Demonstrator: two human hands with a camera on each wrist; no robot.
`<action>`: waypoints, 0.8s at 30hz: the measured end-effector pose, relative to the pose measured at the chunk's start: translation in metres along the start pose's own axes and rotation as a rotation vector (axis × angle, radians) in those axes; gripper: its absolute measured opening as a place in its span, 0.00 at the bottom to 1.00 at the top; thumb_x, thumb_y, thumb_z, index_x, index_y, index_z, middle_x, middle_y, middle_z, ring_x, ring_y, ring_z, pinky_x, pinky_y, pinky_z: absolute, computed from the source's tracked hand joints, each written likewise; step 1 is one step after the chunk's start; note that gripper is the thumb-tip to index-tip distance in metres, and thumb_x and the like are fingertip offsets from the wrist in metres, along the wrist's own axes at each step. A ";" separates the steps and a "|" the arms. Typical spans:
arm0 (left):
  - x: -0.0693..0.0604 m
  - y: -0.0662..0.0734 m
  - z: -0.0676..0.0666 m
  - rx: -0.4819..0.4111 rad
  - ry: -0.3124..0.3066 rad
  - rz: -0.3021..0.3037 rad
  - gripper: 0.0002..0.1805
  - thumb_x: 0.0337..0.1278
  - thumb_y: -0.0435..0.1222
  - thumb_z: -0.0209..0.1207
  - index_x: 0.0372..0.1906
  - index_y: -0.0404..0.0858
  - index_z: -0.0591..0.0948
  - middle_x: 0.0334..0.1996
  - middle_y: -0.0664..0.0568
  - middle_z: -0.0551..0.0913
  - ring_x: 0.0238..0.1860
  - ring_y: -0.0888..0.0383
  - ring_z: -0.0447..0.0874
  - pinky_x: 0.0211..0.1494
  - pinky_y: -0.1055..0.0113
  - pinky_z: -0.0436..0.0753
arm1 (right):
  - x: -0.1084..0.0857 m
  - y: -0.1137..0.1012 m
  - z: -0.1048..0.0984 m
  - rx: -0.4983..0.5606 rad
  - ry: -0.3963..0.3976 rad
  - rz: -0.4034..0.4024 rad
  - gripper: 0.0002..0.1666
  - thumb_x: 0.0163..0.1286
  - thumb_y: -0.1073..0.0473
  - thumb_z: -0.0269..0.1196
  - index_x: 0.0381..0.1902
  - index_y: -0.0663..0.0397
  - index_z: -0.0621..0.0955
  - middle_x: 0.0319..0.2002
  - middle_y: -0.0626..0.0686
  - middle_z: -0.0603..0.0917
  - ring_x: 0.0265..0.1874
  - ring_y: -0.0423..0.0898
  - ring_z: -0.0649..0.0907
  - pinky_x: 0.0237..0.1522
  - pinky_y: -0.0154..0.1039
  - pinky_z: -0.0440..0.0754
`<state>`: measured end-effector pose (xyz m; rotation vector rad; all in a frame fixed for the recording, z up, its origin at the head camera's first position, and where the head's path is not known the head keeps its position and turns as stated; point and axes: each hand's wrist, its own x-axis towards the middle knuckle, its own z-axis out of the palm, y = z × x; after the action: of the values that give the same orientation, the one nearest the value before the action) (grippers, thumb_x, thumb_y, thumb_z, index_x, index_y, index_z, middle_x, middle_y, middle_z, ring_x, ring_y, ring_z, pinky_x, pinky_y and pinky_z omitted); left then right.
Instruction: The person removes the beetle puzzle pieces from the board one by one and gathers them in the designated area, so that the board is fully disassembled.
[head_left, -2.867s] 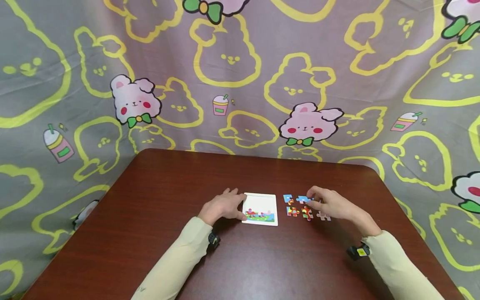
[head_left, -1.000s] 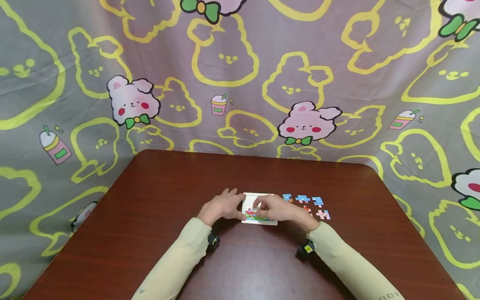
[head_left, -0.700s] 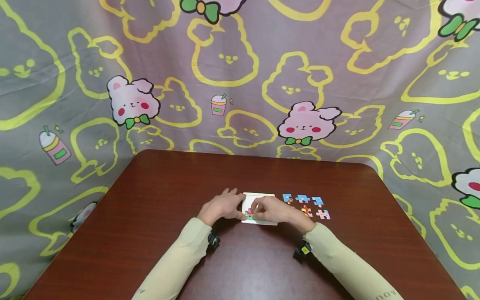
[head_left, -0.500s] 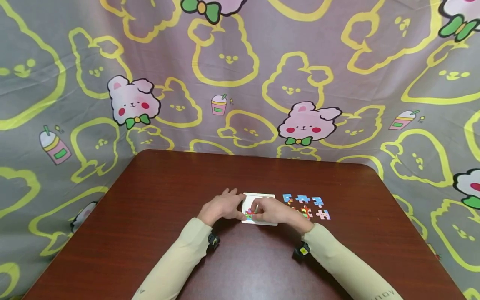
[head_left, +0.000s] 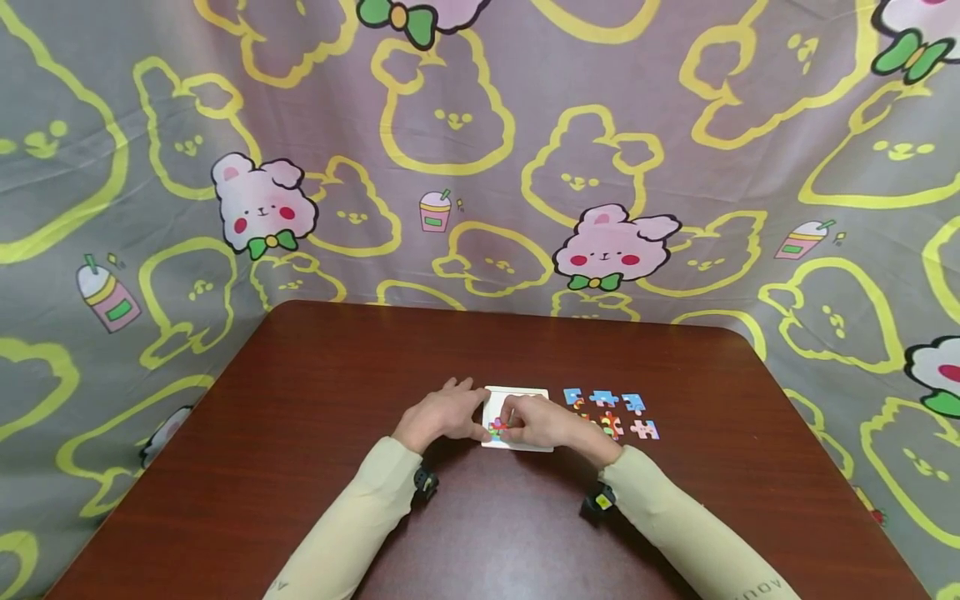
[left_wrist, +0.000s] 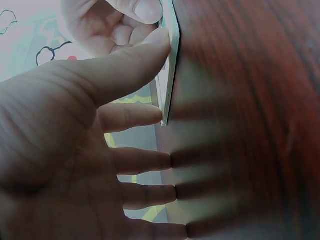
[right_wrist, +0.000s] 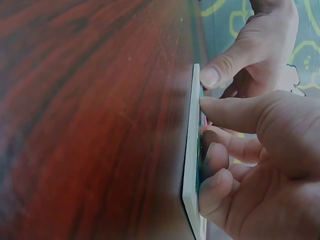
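Note:
A white square puzzle tray lies on the table, with a colourful picture strip along its near side, partly covered by my right hand. My left hand steadies the tray's left edge; in the left wrist view its thumb touches the rim and the other fingers are fairly straight, tips down on the table. Over the tray's lower middle, my right hand has curled fingers and pinches a puzzle piece against the tray surface. That piece is mostly hidden by the fingers.
Several loose jigsaw pieces lie right of the tray in two rough rows, one partly behind my right hand. The brown wooden table extends around them. A patterned curtain hangs behind the table's far edge.
My right hand has come from the loose pieces leftward to the tray, then lowered and shifted slightly left, almost still lately. My left hand has stayed at the tray's left edge.

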<state>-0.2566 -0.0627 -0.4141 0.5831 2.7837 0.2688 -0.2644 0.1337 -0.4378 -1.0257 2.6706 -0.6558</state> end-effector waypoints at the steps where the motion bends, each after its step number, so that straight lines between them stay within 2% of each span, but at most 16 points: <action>1: 0.000 0.000 0.000 0.000 0.000 0.001 0.40 0.52 0.54 0.68 0.69 0.46 0.70 0.73 0.37 0.63 0.74 0.33 0.57 0.69 0.39 0.68 | 0.000 0.000 0.000 0.004 -0.002 0.001 0.09 0.61 0.60 0.68 0.35 0.53 0.77 0.21 0.42 0.81 0.22 0.33 0.74 0.29 0.30 0.72; 14: -0.001 0.000 -0.001 -0.008 -0.011 0.001 0.41 0.53 0.54 0.68 0.70 0.46 0.69 0.74 0.37 0.62 0.75 0.33 0.55 0.70 0.40 0.66 | -0.004 -0.006 0.000 -0.004 0.034 0.000 0.10 0.60 0.61 0.69 0.36 0.54 0.77 0.23 0.44 0.84 0.23 0.33 0.76 0.30 0.30 0.74; 24: 0.000 -0.002 -0.001 -0.007 -0.025 -0.002 0.41 0.54 0.54 0.67 0.71 0.46 0.68 0.74 0.37 0.61 0.75 0.33 0.54 0.72 0.41 0.64 | -0.003 -0.011 0.000 -0.022 0.041 0.056 0.10 0.60 0.61 0.69 0.35 0.52 0.77 0.25 0.45 0.86 0.24 0.35 0.78 0.31 0.32 0.74</action>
<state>-0.2577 -0.0641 -0.4136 0.5775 2.7577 0.2693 -0.2563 0.1283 -0.4324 -0.9485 2.7370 -0.6453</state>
